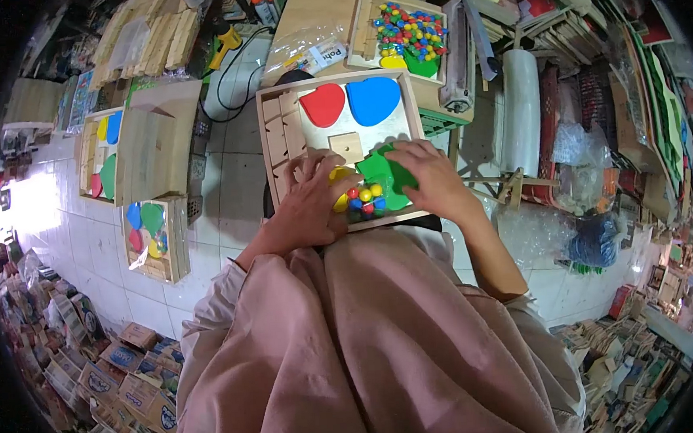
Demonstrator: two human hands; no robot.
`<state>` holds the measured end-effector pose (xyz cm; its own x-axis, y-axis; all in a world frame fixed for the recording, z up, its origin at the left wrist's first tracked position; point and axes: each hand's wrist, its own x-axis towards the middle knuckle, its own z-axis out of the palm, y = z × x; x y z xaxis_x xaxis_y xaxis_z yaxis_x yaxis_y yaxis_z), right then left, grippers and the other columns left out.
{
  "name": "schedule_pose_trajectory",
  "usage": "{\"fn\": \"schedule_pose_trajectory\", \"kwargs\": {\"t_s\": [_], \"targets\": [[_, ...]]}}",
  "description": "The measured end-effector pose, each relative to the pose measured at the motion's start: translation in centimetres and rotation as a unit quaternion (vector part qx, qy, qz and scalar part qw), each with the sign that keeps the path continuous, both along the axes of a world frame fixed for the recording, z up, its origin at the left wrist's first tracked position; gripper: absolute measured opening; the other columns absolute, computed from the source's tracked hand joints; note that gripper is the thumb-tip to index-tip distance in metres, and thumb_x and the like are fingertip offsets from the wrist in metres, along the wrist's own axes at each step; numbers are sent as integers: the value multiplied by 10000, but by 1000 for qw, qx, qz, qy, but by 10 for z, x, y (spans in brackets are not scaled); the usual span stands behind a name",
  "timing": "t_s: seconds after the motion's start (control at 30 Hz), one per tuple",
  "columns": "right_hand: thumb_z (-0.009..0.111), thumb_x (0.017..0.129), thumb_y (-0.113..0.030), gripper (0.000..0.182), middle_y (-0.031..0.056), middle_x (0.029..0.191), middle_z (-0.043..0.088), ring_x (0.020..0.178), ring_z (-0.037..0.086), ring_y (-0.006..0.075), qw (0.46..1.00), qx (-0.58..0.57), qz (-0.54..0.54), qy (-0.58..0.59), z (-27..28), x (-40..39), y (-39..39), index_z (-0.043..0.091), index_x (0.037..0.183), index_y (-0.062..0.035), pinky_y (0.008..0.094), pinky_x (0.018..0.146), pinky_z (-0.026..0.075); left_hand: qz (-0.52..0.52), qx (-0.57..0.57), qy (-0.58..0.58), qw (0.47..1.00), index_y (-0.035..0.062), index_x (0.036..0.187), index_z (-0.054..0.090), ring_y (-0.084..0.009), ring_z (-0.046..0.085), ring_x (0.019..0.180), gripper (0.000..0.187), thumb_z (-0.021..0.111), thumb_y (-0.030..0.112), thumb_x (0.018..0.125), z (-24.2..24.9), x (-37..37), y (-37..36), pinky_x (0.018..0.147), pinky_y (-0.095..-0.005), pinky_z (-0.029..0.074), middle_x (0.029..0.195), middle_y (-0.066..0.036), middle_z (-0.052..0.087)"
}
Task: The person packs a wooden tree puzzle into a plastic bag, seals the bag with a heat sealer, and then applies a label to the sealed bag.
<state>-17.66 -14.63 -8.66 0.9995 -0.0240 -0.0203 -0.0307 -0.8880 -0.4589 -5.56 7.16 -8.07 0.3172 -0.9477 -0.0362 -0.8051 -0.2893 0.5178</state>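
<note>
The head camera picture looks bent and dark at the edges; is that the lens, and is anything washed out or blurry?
Head view: a fisheye lens curves the floor tiles and blackens the corners; bright glare blows out the far left floor; the wooden tray and both hands, left hand and right hand, are evenly lit and fairly sharp; edge clutter is smeared.

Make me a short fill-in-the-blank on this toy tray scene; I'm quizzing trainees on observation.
1. In the tray on the lap, the red piece lies next to a ____ piece of the same shape.
2. The right hand rests on a ____ piece.
3. Between the left hand and the right hand lies a heap of coloured ____.
4. The sleeves are ____.

Missing words: blue; green; balls; pink
</note>
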Motion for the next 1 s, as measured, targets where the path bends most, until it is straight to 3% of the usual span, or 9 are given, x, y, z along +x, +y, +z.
{"fn": "schedule_pose_trajectory", "kwargs": {"t_s": [0.03,0.17,0.37,0.5,0.6,0.73,0.8,0.9,1.0], "targets": [[735,632,-145,726,138,1360,369,1305,274,294,992,-24,24,122,5,-2,1,428,1286,-67,529,1030,246,0,-3,12,1000,159,1168,559,-326,320,1224,592,702,239,600,-1,-2,-1,995,-547,181,1227,-120,394],[778,590,-292,926,200,1401,264,1339,210,328,986,-114,37,117,6,-4,10,321,1352,-33,603,1053,124,1,-16,41,999,153,1126,580,-323,332,1227,542,725,216,607,-5,-6,-5,1007,-523,181,1213,-116,415],[786,570,-398,1048,213,1400,268,1342,200,349,990,-11,19,141,-1,7,11,237,1383,-29,619,1049,93,-7,-45,80,996,132,1024,599,-284,389,1182,447,763,213,616,-17,-9,-5,977,-534,208,1121,-86,508],[715,694,-325,908,180,1410,306,1339,244,295,979,-48,-1,198,-1,21,-9,210,1404,-70,579,1072,91,-21,-70,87,994,112,963,592,-269,433,1124,402,769,175,608,-24,-7,-6,966,-496,248,1060,-72,560],[680,733,-241,676,157,1368,365,1281,330,295,970,-65,-6,236,0,30,-7,383,1312,-59,576,1066,112,-35,-67,38,996,107,950,590,-272,444,1094,385,759,155,607,-12,-6,-7,956,-445,293,1071,-63,560],[680,715,-196,417,164,1195,504,1141,461,295,973,-22,22,228,-7,38,-24,560,1077,-25,550,1019,213,-34,-78,31,996,135,936,592,-253,429,1097,350,719,166,611,-27,-6,-5,933,-498,263,1076,-19,552],[675,733,-198,349,154,1128,550,1076,504,288,970,55,35,235,3,46,-34,592,1026,-29,464,993,291,-37,-84,50,995,104,934,591,-289,443,1079,374,746,120,594,-27,-7,-6,939,-418,337,1081,-69,555],[683,718,-138,364,154,1001,605,985,554,313,956,94,95,260,10,69,-45,607,1062,-48,396,882,404,-25,-66,66,995,163,986,605,-252,411,1128,371,703,188,629,-35,-8,-3,959,-562,204,1101,-13,546],[692,690,-86,387,163,991,622,959,576,314,948,99,160,258,-24,94,-64,630,1071,-68,379,839,441,-29,-67,69,995,162,1001,608,-253,406,1137,389,708,191,627,-35,-7,-4,967,-568,194,1118,-18,541]]}}
